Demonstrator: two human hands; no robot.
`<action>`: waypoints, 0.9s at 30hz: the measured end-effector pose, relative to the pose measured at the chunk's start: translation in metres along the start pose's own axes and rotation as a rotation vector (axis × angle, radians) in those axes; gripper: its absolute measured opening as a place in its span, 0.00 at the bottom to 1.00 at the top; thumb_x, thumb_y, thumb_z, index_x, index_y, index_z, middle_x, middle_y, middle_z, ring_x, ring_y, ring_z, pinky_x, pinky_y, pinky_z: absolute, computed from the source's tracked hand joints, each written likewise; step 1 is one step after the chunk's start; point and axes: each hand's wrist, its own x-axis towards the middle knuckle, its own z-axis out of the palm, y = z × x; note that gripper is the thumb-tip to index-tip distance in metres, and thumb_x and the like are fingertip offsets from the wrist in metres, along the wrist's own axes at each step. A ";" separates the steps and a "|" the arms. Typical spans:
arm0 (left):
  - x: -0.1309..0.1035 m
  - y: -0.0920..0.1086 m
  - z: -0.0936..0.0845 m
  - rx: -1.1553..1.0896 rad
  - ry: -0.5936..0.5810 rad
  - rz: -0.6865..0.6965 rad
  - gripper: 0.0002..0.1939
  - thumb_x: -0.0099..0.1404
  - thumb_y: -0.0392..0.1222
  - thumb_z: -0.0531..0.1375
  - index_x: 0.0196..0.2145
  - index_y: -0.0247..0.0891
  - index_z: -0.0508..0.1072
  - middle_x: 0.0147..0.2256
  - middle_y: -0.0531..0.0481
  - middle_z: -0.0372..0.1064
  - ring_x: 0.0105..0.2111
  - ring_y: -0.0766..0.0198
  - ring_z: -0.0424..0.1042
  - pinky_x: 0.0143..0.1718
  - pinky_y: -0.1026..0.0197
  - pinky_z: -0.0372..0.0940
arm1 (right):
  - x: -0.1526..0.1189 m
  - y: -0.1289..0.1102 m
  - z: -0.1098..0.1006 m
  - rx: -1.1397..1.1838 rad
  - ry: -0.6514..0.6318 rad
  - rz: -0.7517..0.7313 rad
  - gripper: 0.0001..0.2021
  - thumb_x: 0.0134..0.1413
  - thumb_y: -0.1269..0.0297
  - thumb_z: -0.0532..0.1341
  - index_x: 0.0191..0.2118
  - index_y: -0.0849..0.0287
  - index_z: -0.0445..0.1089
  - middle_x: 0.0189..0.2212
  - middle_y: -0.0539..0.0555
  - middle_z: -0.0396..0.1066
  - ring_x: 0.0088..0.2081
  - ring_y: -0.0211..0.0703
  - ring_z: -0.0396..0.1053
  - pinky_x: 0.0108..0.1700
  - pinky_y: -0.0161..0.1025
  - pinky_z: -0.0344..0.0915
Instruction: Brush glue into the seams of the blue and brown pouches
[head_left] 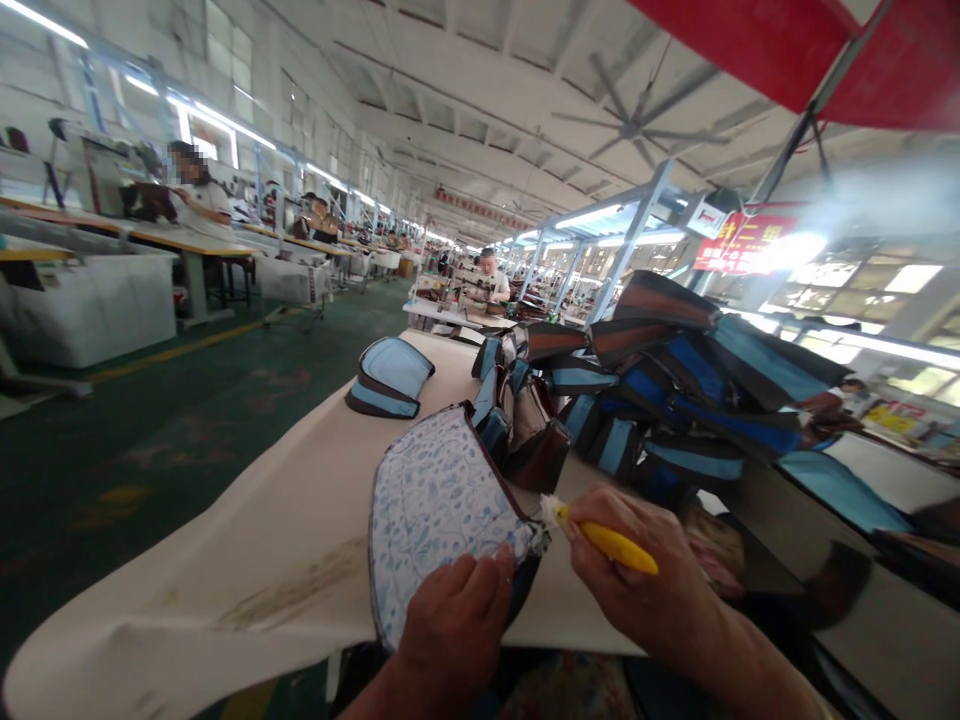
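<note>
Blue-printed white quilted panel (439,500) stands near on the table, pinched in your left hand (454,625); your right hand (630,575), fingers clamped on the yellow-handled brush (611,543), dabs its right edge; work steadily along it next.

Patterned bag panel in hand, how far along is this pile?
Looks done: one blue-and-brown piece lies alone on the cream table, though that reading is a guess. In hand: the left hand grips the patterned panel at its lower edge, and the right hand holds a yellow-handled tool, tip at the panel's corner. Left: the heap of similar pieces behind, which looks unsorted.
</note>
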 end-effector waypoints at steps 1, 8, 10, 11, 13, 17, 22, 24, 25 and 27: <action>0.000 0.000 0.000 0.003 -0.001 0.004 0.14 0.69 0.29 0.49 0.49 0.26 0.68 0.28 0.47 0.70 0.24 0.64 0.68 0.23 0.61 0.64 | 0.000 0.000 0.001 -0.002 0.019 0.000 0.05 0.60 0.72 0.55 0.33 0.56 0.62 0.24 0.46 0.63 0.24 0.36 0.64 0.29 0.35 0.58; -0.004 -0.006 -0.005 0.001 -0.009 0.043 0.14 0.70 0.30 0.49 0.49 0.27 0.68 0.28 0.48 0.70 0.24 0.65 0.67 0.24 0.62 0.64 | 0.006 0.000 0.000 -0.048 -0.036 0.005 0.06 0.60 0.71 0.53 0.32 0.56 0.63 0.23 0.46 0.64 0.24 0.37 0.63 0.29 0.36 0.57; -0.006 -0.009 -0.007 -0.004 -0.010 0.054 0.14 0.70 0.30 0.49 0.49 0.27 0.68 0.28 0.48 0.69 0.24 0.65 0.66 0.25 0.61 0.64 | 0.007 -0.002 -0.004 -0.043 0.063 0.035 0.06 0.61 0.72 0.54 0.33 0.56 0.63 0.23 0.46 0.63 0.24 0.36 0.63 0.30 0.36 0.57; -0.008 -0.010 -0.008 -0.005 -0.008 0.056 0.14 0.70 0.29 0.49 0.49 0.27 0.68 0.27 0.48 0.69 0.24 0.66 0.66 0.24 0.62 0.64 | 0.007 -0.003 -0.005 -0.009 0.072 0.046 0.06 0.60 0.72 0.54 0.33 0.56 0.63 0.23 0.45 0.63 0.23 0.35 0.63 0.29 0.35 0.56; -0.010 -0.011 -0.009 -0.004 -0.022 0.059 0.13 0.70 0.29 0.51 0.50 0.27 0.68 0.27 0.49 0.69 0.24 0.65 0.66 0.24 0.61 0.64 | 0.008 -0.006 -0.003 0.087 -0.014 0.035 0.06 0.60 0.73 0.54 0.32 0.56 0.62 0.23 0.45 0.63 0.24 0.35 0.63 0.29 0.35 0.56; -0.015 -0.011 -0.007 -0.013 -0.062 0.064 0.14 0.69 0.30 0.52 0.51 0.26 0.68 0.28 0.48 0.69 0.25 0.64 0.67 0.23 0.60 0.64 | 0.010 -0.003 0.005 0.101 -0.116 -0.019 0.06 0.60 0.72 0.54 0.32 0.56 0.63 0.24 0.47 0.64 0.25 0.37 0.64 0.30 0.36 0.58; -0.014 -0.026 -0.023 -0.073 0.016 0.039 0.15 0.68 0.30 0.53 0.51 0.27 0.68 0.27 0.48 0.69 0.23 0.64 0.66 0.23 0.61 0.63 | -0.005 0.014 0.004 0.343 0.362 0.378 0.02 0.58 0.66 0.63 0.34 0.56 0.70 0.28 0.49 0.70 0.27 0.37 0.67 0.29 0.33 0.63; -0.008 -0.038 -0.044 -0.097 0.057 -0.026 0.15 0.68 0.30 0.53 0.51 0.29 0.68 0.28 0.48 0.70 0.24 0.65 0.68 0.25 0.62 0.65 | -0.016 0.016 0.010 0.745 0.539 0.652 0.05 0.55 0.62 0.66 0.34 0.56 0.71 0.25 0.47 0.67 0.24 0.34 0.65 0.23 0.29 0.61; -0.005 -0.044 -0.057 -0.106 0.083 -0.074 0.14 0.69 0.31 0.53 0.51 0.31 0.68 0.28 0.48 0.71 0.25 0.65 0.69 0.26 0.63 0.66 | -0.022 0.016 0.016 0.986 0.582 0.758 0.06 0.54 0.61 0.66 0.35 0.56 0.71 0.22 0.45 0.65 0.20 0.31 0.61 0.21 0.27 0.60; -0.001 -0.057 -0.084 -0.142 0.115 -0.194 0.11 0.70 0.35 0.54 0.48 0.36 0.70 0.30 0.50 0.72 0.27 0.66 0.72 0.29 0.66 0.68 | -0.030 0.009 0.034 1.448 0.547 0.866 0.07 0.53 0.59 0.66 0.34 0.56 0.71 0.18 0.42 0.59 0.14 0.27 0.51 0.24 0.30 0.65</action>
